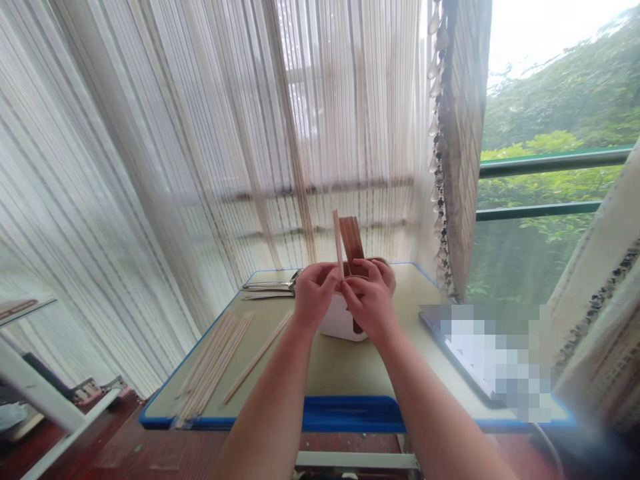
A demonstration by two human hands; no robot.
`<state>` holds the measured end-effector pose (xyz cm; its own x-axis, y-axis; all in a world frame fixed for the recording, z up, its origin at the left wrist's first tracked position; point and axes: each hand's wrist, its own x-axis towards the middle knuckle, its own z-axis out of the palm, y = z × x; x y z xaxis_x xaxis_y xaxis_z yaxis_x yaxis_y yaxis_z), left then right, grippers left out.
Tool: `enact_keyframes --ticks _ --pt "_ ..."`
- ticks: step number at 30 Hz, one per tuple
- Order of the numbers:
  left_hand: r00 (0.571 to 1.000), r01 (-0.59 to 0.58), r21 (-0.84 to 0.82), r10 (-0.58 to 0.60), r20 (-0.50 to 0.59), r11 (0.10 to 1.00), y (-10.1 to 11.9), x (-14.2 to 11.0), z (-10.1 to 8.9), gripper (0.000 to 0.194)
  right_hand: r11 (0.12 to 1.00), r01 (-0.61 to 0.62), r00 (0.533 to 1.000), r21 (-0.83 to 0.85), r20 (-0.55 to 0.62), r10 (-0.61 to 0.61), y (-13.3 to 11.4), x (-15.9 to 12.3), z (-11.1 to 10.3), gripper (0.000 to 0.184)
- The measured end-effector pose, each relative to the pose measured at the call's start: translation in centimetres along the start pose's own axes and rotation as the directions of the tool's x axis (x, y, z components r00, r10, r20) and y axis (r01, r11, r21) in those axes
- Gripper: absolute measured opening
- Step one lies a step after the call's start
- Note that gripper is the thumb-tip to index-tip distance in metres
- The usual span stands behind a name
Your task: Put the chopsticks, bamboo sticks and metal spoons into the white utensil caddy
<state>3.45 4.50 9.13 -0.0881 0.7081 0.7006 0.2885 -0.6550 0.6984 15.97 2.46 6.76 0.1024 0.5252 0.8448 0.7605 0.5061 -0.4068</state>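
In the head view, a white utensil holder [336, 322] with brown parts stands on the small table, with several dark brown chopsticks [352, 235] upright in it. My left hand [316, 293] is closed, its fingertips pinching pale wooden chopsticks [338, 241] that stand nearly upright at the holder's left side. My right hand [371, 293] lies over the front of the holder with its fingers bent. Its thumb reaches the lower end of the pale chopsticks, and other fingers are beside the dark ones. Whether it grips anything is hidden.
Several pale chopsticks [215, 367] lie in clear wrapping on the left of the table [345, 373], a loose one [257, 360] beside them. Metal cutlery [270, 288] rests at the back left. A laptop-like device [463, 357], partly blurred, sits on the right.
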Motion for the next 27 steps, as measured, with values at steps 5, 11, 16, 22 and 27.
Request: enact_keyframes --ticks 5,11,16,22,27 --pt "0.999 -0.011 0.018 0.012 -0.043 1.0 0.4 -0.09 -0.25 0.025 0.999 0.022 0.999 -0.041 0.042 -0.02 -0.16 -0.05 -0.26 0.018" --pt "0.993 -0.025 0.02 0.028 -0.112 0.999 0.46 -0.27 -0.03 0.016 0.999 0.011 0.999 -0.049 0.034 -0.009 -0.19 -0.09 -0.2 0.019" --pt "0.989 -0.027 0.048 0.033 -0.141 0.999 0.13 -0.23 0.11 0.019 0.999 0.027 1.0 -0.047 0.016 -0.026 0.0 -0.13 0.05 0.017" --pt "0.982 -0.026 0.119 0.048 -0.184 0.993 -0.23 -0.3 0.17 0.018 0.998 0.053 0.998 -0.023 -0.016 -0.053 0.14 -0.16 0.33 0.017" --pt "0.936 -0.123 0.275 0.203 -0.288 0.954 0.1 -0.47 0.19 0.013 0.999 0.038 0.997 -0.036 -0.066 -0.04 -0.27 -0.36 0.43 0.018"
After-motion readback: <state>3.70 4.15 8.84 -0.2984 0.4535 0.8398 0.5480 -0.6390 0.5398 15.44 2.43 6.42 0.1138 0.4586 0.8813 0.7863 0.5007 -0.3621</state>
